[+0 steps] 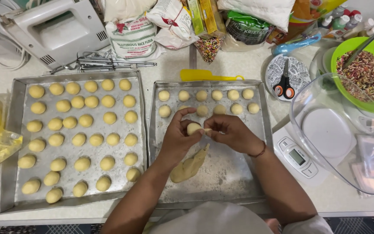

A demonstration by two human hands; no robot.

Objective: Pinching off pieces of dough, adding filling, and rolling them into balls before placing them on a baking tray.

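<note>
Both forearms run off the bottom edge — left hand [179, 138] cradles a dough ball [193, 128], partly hidden, right hand [232, 133] fingertips pinching its side.

pale yellow dough balls [78, 139], grey metal trays [8, 143], green bowl [347, 47], orange-handled scissors [284, 82]

Bright, even light falls from overhead — shadows stay soft and short beneath the hands [204, 132]. The metal trays [140, 130] give a dull sheen, and the clear bowl [347, 138] carries pale reflections. Focus is sharp centrally; straight edges bow toward the corners — wide-lens distortion.
</note>
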